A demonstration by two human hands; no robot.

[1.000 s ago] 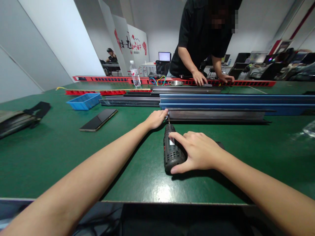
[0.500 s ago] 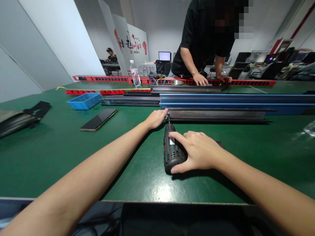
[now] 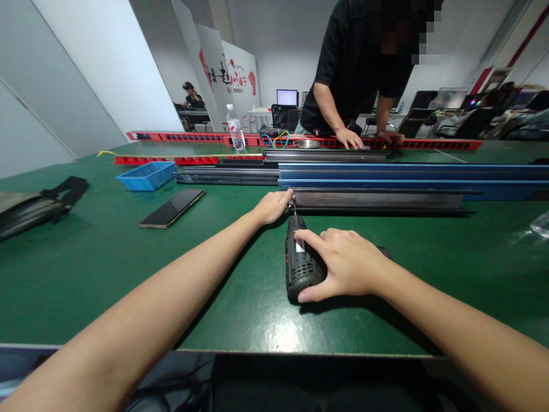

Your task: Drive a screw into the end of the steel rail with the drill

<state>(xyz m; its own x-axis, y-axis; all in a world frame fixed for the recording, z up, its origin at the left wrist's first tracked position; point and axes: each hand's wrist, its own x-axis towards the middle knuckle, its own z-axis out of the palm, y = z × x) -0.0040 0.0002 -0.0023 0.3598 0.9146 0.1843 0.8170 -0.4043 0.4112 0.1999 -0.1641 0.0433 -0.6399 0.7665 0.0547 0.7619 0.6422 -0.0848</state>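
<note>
My right hand (image 3: 343, 263) is wrapped round a black cordless drill (image 3: 302, 269), which lies on its side with its bit pointing away from me. The bit's tip meets a small metal piece at the left end of a dark metal profile (image 3: 377, 200). At that same end my left hand (image 3: 274, 207) is closed, its fingertips pressed on the corner; the fingers partly hide what they grip. Directly behind this profile lies a long blue profile (image 3: 412, 173).
On the green table (image 3: 240, 286), a phone (image 3: 172, 209) and a blue tray (image 3: 148, 176) lie left. A water bottle (image 3: 235, 129) stands behind, near a long red rail (image 3: 437, 144). Across the table a co-worker in black leans with a hand (image 3: 349, 138) on dark profiles. A bag (image 3: 30, 209) sits far left.
Both my hands and the drill stay in place. The co-worker's head and upper body have shifted slightly to the right.
</note>
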